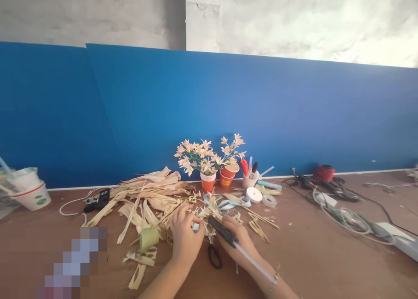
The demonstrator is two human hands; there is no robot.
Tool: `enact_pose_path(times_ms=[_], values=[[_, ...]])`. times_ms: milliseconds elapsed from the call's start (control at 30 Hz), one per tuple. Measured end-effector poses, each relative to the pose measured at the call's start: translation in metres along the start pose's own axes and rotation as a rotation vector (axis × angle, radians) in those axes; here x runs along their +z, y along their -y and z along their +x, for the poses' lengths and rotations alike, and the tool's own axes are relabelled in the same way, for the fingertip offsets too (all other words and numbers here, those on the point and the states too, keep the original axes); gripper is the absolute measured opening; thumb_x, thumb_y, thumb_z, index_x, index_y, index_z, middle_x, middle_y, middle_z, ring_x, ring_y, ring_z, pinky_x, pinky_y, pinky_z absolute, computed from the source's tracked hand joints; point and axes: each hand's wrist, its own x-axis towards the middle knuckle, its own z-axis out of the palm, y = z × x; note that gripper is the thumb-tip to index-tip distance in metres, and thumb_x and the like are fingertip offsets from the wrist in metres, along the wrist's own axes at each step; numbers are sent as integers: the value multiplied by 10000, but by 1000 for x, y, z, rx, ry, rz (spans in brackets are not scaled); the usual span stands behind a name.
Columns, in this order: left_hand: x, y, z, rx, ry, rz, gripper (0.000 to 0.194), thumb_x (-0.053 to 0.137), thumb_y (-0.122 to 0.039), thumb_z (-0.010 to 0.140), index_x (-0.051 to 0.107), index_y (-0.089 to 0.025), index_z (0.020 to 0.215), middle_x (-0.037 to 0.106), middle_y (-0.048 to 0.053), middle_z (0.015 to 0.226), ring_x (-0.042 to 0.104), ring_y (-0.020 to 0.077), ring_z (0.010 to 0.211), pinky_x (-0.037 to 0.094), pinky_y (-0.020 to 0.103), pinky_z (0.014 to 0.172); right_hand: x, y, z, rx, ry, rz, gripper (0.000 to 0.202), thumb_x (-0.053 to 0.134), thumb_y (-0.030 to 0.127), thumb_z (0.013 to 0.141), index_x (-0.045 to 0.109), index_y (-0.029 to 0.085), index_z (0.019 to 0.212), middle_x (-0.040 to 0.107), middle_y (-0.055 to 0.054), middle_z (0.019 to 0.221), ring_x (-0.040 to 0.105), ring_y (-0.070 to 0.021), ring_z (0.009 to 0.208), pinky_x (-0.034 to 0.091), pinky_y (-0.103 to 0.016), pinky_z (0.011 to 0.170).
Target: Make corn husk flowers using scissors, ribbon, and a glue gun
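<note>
My left hand (pixel 187 237) is closed in a pinch over the scraps. A bit of pale blue shows at its fingertips, and I cannot make out what it is. Wrapped in my right hand (pixel 241 241) is a dark hot glue gun (pixel 222 232), its nozzle pointing towards my left fingers. A translucent glue stick (pixel 254 264) juts from its rear. Between my hands lie scissors with black handles (pixel 214 256), partly covered. Dried husk strips (pixel 153 198) spread to the left and beyond, with a light blue ribbon (pixel 233 204) near the white roll (pixel 254 195).
Pale flowers (pixel 199 155) stand in a red cup (pixel 208 184) beside another red cup (pixel 226 180). A green roll (pixel 149 239) lies left. Cables (pixel 346 220) and a power strip (pixel 405 242) lie right. White cups (pixel 31 194) stand far left, before a blue partition (pixel 209 103).
</note>
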Motion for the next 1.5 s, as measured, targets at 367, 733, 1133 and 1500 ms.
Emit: enact_pose_path(times_ms=[367,733,1133,1500], values=[[0,1,2,-22,23,-29,132,577,-96,647,556,-204,573,588,69,1006,515,285,1024,389,473,872,-4,5,-1,-36,38,20,74,525,117,713,563,178,734,538,-17,747,523,-148,691,399,-228,627],[0,3,5,-22,-3,-65,126,568,-123,679,566,-208,586,594,68,987,524,275,1012,401,460,861,-8,5,-1,31,80,-52,99,503,198,751,507,181,654,536,-6,665,509,-138,616,365,-213,565],[0,13,5,-65,-71,-190,103,568,-208,733,572,-207,630,571,72,1019,504,261,1024,374,447,900,-26,-3,-2,197,43,-155,104,527,295,743,563,198,755,617,-8,661,546,-155,599,350,-217,534],[4,25,11,-188,-168,-292,114,566,-269,733,577,-201,642,573,68,942,519,248,971,381,430,895,-105,-73,-14,682,125,-545,373,627,218,609,586,187,979,655,-102,868,615,-262,816,382,-299,654]])
